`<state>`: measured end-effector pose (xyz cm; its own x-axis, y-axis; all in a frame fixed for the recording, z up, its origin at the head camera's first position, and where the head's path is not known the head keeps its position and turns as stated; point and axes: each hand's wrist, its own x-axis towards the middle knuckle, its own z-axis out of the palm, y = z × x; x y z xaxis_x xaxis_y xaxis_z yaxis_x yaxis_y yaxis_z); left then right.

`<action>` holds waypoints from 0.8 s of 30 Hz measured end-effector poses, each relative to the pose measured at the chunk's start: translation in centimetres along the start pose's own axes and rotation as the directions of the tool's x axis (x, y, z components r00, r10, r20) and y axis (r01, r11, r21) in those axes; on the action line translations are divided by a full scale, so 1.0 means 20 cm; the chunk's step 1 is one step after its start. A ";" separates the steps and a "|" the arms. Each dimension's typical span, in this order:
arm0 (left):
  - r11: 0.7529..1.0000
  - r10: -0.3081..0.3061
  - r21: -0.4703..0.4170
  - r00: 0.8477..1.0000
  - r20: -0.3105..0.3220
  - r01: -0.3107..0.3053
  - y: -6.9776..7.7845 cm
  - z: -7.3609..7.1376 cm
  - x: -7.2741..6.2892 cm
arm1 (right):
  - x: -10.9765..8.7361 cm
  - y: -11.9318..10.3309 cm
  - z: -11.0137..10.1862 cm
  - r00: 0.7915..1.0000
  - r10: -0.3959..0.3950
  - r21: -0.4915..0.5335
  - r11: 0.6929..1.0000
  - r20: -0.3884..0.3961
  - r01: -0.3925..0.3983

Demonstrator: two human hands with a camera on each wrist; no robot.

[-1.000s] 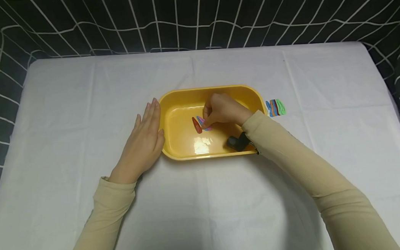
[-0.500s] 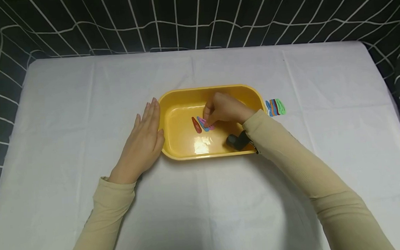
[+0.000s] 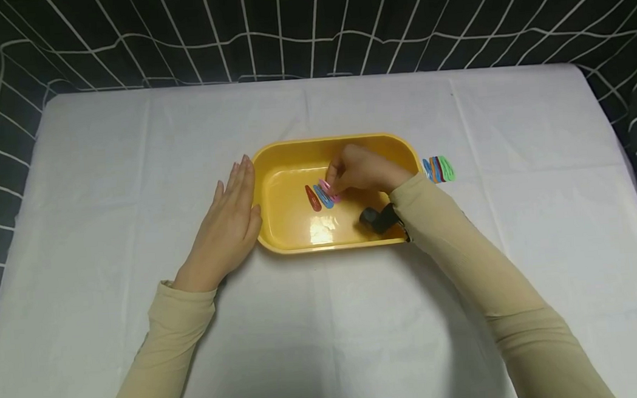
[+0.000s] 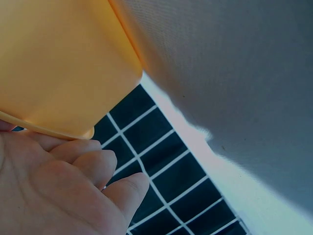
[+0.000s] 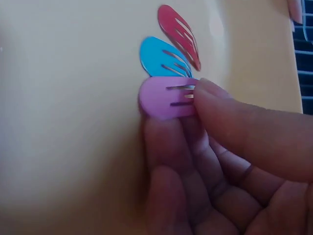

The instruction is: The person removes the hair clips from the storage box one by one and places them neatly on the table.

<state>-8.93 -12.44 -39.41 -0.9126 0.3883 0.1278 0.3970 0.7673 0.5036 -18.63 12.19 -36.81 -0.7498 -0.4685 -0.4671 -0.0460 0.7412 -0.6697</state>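
Observation:
Inside the yellow tray (image 3: 287, 231), my right hand (image 3: 363, 170) pinches a pink hair clip (image 5: 164, 95) between thumb and fingers. Just beside it lies a blue hair clip (image 5: 159, 56), which the pink one seems to touch or overlap in the right wrist view. A red hair clip (image 5: 176, 29) rests a little further along, to the left of the blue one in the head view. My left hand (image 3: 219, 229) lies against the tray's left rim with straight fingers. In the left wrist view that hand (image 4: 63, 181) touches the rim from outside.
Right of the tray, a row of several colourful hair clips (image 3: 439, 169) lies on the white tablecloth (image 3: 326, 332). A black wrist camera (image 3: 379, 219) hangs from the right wrist over the tray. White netting (image 3: 314, 35) on a dark backdrop surrounds the table.
My right hand has shifted slightly right with the pink clip, uncovering more of the blue clip. My left hand and the tray have stayed in place.

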 end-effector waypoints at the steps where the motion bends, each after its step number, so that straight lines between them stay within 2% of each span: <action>1: 1.000 0.000 -0.001 1.000 0.000 0.000 0.00 0.00 0.00 | 0.00 0.00 0.00 1.000 -0.003 0.009 1.000 0.003 0.003; 16: 1.000 0.001 -0.006 1.000 -0.002 -0.001 0.00 0.00 0.00 | 0.00 0.00 -0.01 0.998 -0.035 0.187 0.982 0.060 0.023; 24: 1.000 0.003 0.000 1.000 -0.001 -0.003 0.00 0.00 0.00 | 0.00 0.00 -0.01 0.996 -0.066 0.243 0.969 0.053 0.051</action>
<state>-8.94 -12.45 -39.48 -0.9114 0.3903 0.1307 0.4002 0.7662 0.5028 -18.82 12.37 -36.73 -0.7090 -0.5414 -0.4519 0.0770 0.5775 -0.8128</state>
